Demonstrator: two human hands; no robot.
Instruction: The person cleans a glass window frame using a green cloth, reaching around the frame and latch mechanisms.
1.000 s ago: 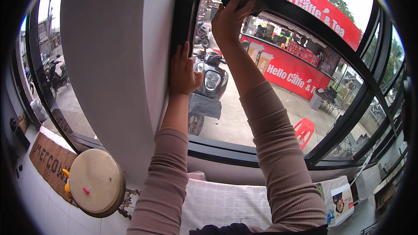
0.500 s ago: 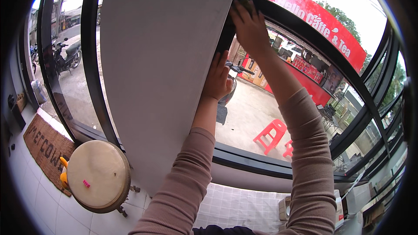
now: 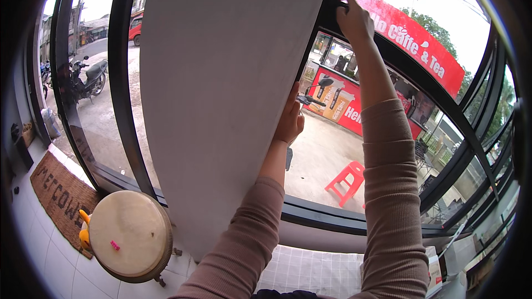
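High up, my right hand [image 3: 356,19] is at the black window frame [image 3: 328,19], where the upright meets the crossbar. Its fingers are bent round a small dark thing that blends into the frame; I cannot make out its kind. Lower down, my left hand [image 3: 291,120] rests against the edge of the wide pale-grey pillar [image 3: 221,88], beside the upright. Its fingers point upward along that edge and are partly turned from view; nothing shows in them.
At lower left stands a round stool [image 3: 130,232] with a small pink thing on top, near a brown doormat [image 3: 61,196]. Beyond the glass are a red stall [image 3: 346,91], a red plastic stool [image 3: 346,182] and a parked motorcycle [image 3: 91,80]. Boxes [image 3: 435,266] stand at lower right.
My right hand has moved right, off the upright toward the crossbar corner, and its fingers are more bent. My left hand stays along the pillar's edge. The view has swung slightly left.
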